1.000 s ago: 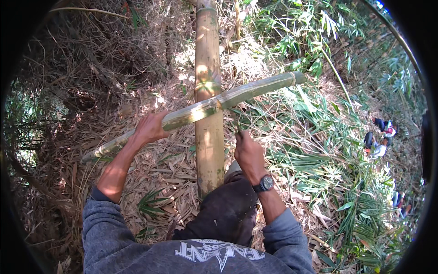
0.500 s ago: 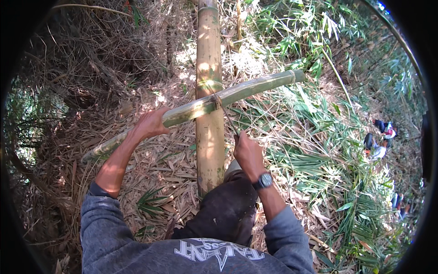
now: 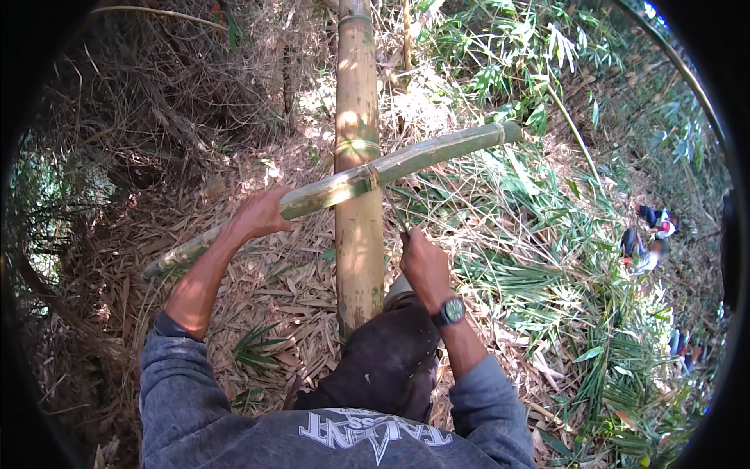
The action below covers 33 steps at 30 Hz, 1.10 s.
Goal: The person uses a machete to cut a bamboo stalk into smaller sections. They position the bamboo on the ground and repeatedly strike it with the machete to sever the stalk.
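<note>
Head view gives us a steep look down our own body, and much of it is hard to read: the rim is black, the upper left sinks into dark tangled brush, and the upright bamboo stem (image 3: 358, 187) is cut off at the top edge while its foot disappears behind our dark trouser knee (image 3: 391, 359). Across that stem lies a cut green bamboo pole (image 3: 406, 160), slanting from low on the stem's left side to high on its right, touching the stem where the two cross; its lower end fades into dry leaf litter (image 3: 258, 289) and we cannot tell exactly where it stops. Our left hand (image 3: 262, 215) sits left of the stem with the forearm stretched forward, sleeve pushed up, and the fingers wrapped over the pole from above in a full grasp. Our right hand (image 3: 423, 262) is just right of the stem, below the pole, closed in a fist with the wrist bent back and a dark wristwatch (image 3: 451, 311) facing up; something thin seems to stick up from the fist, but we cannot make out what it is. Far right of the stem, down the slope among green bamboo leaves (image 3: 562, 258), other people (image 3: 648, 234) show small and blurred.
</note>
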{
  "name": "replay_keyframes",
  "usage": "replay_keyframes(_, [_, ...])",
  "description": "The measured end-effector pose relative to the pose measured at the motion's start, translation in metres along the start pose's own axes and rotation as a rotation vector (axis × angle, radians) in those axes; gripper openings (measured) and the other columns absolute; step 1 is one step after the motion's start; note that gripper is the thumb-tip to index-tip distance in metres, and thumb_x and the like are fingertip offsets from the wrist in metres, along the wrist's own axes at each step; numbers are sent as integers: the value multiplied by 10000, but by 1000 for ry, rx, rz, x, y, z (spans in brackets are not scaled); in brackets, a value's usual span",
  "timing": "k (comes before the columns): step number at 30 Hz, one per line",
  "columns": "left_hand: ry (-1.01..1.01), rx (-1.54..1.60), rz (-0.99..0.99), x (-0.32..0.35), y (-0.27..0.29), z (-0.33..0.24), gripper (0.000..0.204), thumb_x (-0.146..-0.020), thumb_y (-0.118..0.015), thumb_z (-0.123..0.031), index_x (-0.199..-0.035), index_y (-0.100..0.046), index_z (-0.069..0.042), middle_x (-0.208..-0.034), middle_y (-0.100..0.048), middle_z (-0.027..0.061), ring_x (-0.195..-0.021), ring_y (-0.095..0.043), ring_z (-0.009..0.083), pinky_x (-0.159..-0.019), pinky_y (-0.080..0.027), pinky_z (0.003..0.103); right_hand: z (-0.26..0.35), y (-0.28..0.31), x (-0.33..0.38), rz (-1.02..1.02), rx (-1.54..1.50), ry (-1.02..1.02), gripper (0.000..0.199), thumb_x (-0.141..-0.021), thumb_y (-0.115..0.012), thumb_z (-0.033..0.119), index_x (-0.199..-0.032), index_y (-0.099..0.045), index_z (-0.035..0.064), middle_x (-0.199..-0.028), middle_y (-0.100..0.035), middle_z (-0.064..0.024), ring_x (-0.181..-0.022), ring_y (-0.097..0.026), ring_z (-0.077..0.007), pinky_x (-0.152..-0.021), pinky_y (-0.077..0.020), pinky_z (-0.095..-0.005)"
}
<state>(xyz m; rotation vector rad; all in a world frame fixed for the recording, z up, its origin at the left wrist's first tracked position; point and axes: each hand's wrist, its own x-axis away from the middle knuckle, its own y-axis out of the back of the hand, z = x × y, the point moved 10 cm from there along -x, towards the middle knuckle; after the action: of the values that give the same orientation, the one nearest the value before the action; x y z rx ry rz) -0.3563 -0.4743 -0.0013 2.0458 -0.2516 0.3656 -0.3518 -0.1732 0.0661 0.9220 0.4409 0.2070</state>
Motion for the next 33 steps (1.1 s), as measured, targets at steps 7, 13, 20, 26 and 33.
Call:
replay_keyframes(7, [28, -80, -25, -1, 4, -2, 498, -664, -776, -219, -1089, -563, -68, -961, -673, 156, -826, -663, 302, -773, -551, 446, -24, -35, 4, 268, 206, -172, 126, -935, -457, 108, -892, -483, -8, -707, -628, -235, -618, -629, -395, -534, -465, -495])
replay_keyframes(13, [52, -122, -100, 17, 0, -16, 501, -678, -750, -188, -1118, -543, -68, -946, -674, 169, -838, -669, 336, -764, -538, 468, -8, -6, 6, 156, -470, -413, 172, -970, -527, 129, -977, -561, -39, -602, -573, -195, -519, -586, -323, -491, -417, -431])
replay_keyframes(20, [62, -60, -98, 19, -8, -5, 543, -702, -760, -188, -1188, -535, -100, -954, -682, 148, -817, -679, 298, -750, -561, 456, 40, 76, -22, -258, -616, -174, 114, -963, -541, 100, -965, -555, -12, -555, -549, -125, -468, -571, -257, -434, -414, -374])
replay_keyframes(26, [59, -118, -81, 13, -6, -12, 583, -716, -777, -220, -1228, -516, -122, -1000, -683, 132, -848, -681, 271, -773, -565, 448, -24, -25, 11, 183, -116, -248, 213, -951, -542, 181, -917, -509, -27, -588, -555, -259, -561, -558, -458, -488, -395, -523])
replay_keyframes(33, [36, -162, -156, 19, -11, -11, 535, -706, -762, -196, -1176, -522, -103, -989, -681, 147, -879, -675, 306, -790, -553, 457, -7, 5, -6, 243, -86, -166, 208, -950, -551, 179, -892, -548, -21, -588, -544, -254, -541, -541, -447, -500, -390, -503])
